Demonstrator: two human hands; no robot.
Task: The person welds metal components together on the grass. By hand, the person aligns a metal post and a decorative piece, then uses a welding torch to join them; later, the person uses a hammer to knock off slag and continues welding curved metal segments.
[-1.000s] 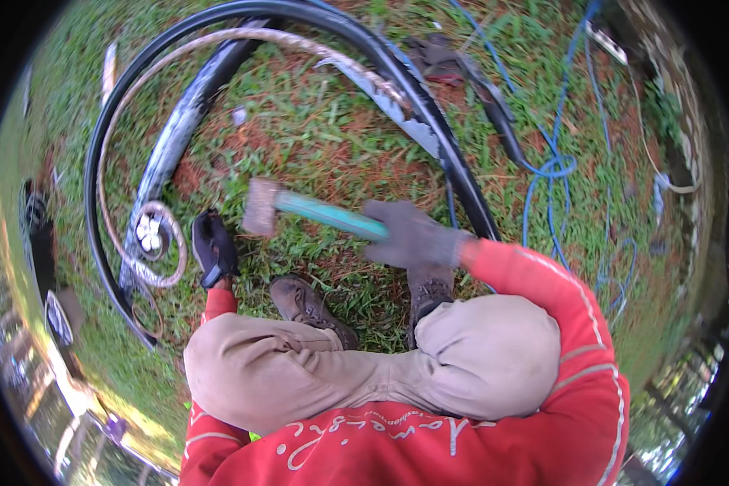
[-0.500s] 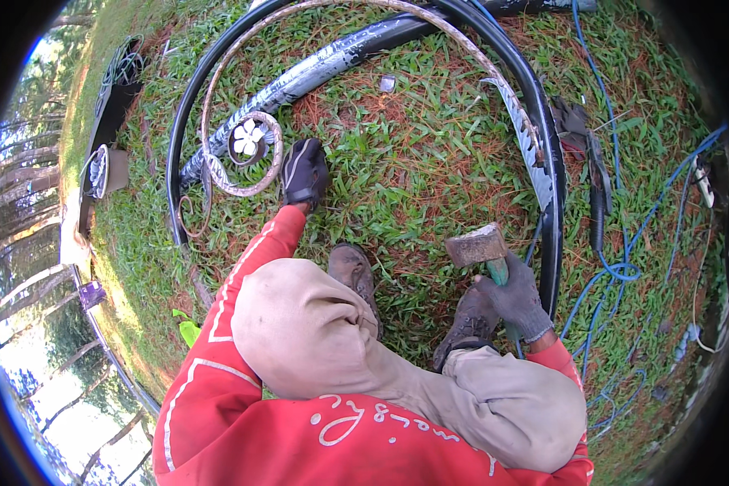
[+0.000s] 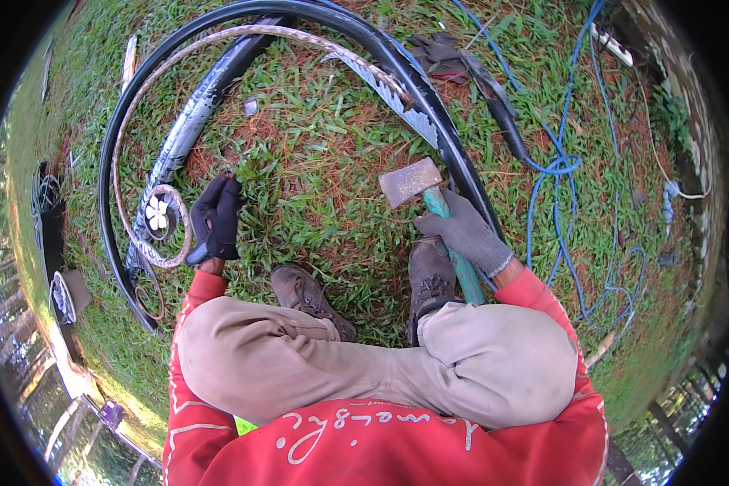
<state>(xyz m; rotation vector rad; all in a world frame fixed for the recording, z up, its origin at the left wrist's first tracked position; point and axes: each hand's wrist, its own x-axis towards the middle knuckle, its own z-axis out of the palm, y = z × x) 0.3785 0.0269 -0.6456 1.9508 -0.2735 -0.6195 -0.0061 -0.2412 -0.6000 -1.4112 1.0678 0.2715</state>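
Note:
My right hand (image 3: 467, 232), in a grey work glove, grips the green handle of a sledgehammer (image 3: 411, 183) close below its rusty, blocky head. The hammer is held over my right boot, head pointing forward. My left hand (image 3: 216, 219), in a black glove, is closed with its fingers curled together; whatever it may hold is hidden. It is just right of the spiral end of a rusty curved metal scroll (image 3: 188, 235). Inside that spiral sits a white metal flower (image 3: 156, 213). A grey serrated metal leaf (image 3: 397, 101) lies by the scroll's other end.
A large black pipe (image 3: 113, 138) arches around the work area, with a paint-worn pole (image 3: 188, 121) beneath it. At the right lie an angle grinder (image 3: 494, 93), dark gloves (image 3: 441, 57) and tangled blue cable (image 3: 560, 166). A bucket (image 3: 71, 296) stands far left on the grass.
My view has turned to the right, so the metalwork appears further left. My left hand has turned over beside the spiral. The sledgehammer's handle now shows along more of its length.

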